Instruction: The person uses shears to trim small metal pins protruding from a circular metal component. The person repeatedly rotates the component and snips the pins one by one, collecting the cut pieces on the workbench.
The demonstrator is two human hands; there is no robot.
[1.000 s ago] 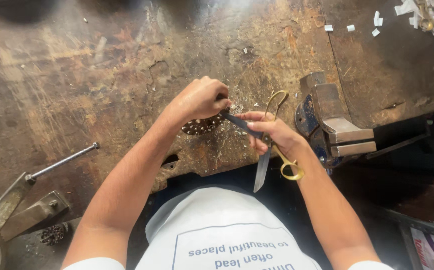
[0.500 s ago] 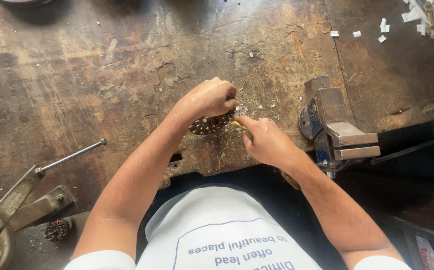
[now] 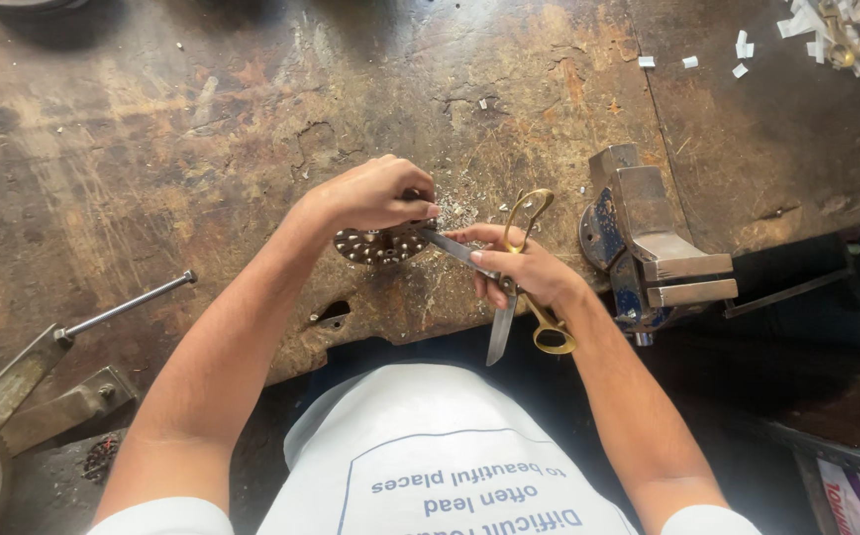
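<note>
While the worn wooden workbench (image 3: 202,149) fills most of the view, the bench vise (image 3: 653,243) at its near edge serves as landmark. Left of the vise, well apart, a lever tool with a steel rod (image 3: 63,342) sits at the bench's near-left corner. Between them, just left of the vise, both hands meet. Left hand (image 3: 370,193) is curled down and clamped on a small round studded metal piece (image 3: 380,246) resting on the bench edge. Right hand (image 3: 524,272), nearer the vise, is closed around brass-handled scissors (image 3: 519,282), blades spread apart. One blade runs left, its tip touching the studded piece; the other points down off the bench. White paper scraps (image 3: 742,45) lie beyond the vise.
</note>
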